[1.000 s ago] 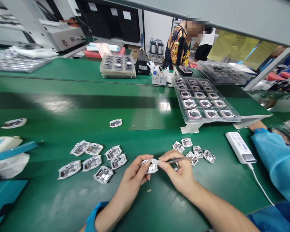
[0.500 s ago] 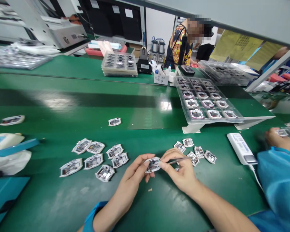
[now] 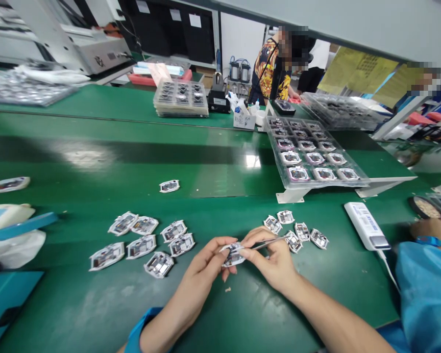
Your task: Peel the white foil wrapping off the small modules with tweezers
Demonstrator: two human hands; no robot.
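Note:
My left hand (image 3: 212,260) pinches a small white-framed electronic module (image 3: 233,256) between thumb and fingers, a little above the green bench. My right hand (image 3: 272,255) grips a pair of metal tweezers (image 3: 267,242), which point up and right, away from the module. The right thumb and fingertips press on the module's right side. Fingers partly cover the module, so its inner parts are hard to make out. Several like modules (image 3: 159,264) lie to the left of my hands. Another loose group of modules (image 3: 294,241) lies just beyond my right hand.
A clear tray of modules (image 3: 323,188) stands on a raised shelf at the right. A white device with a cable (image 3: 367,225) lies near a co-worker's blue sleeve (image 3: 426,289). Single modules (image 3: 169,186) sit on the strip behind. A blue-green box (image 3: 11,299) is at lower left.
The two modules on the back strip have shifted slightly left. The co-worker's hand at the right has drawn lower, away from the small part there. My hands barely moved.

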